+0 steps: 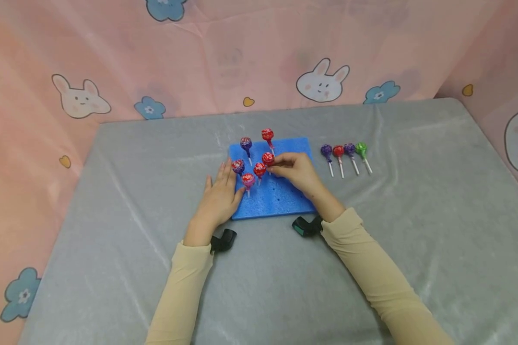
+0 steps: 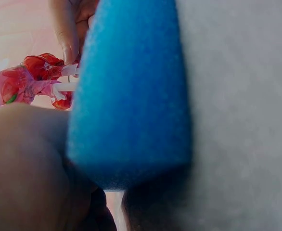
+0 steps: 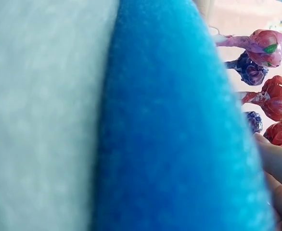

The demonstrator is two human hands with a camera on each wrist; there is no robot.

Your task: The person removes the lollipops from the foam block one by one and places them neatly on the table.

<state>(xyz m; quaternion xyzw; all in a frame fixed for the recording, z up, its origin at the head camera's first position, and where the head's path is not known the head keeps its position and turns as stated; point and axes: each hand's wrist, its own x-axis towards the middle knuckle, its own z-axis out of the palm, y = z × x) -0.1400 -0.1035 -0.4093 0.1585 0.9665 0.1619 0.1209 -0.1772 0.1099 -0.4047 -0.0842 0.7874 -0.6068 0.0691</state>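
Note:
A blue foam block lies on the table with several wrapped lollipops standing in it by their sticks. My right hand pinches a red lollipop just below its wrapped head, over the middle of the block. My left hand rests along the block's left edge, fingers straight and thumb on its front left part. Close by that thumb stand a pink lollipop, a purple-and-red lollipop and another red lollipop. Farther back are a purple lollipop and a red lollipop.
Right of the block, a row lies on the grey cloth: a dark purple lollipop, a red one, another purple one and a green lollipop. Small holes dot the block's front right part. A pink patterned curtain hangs behind the table.

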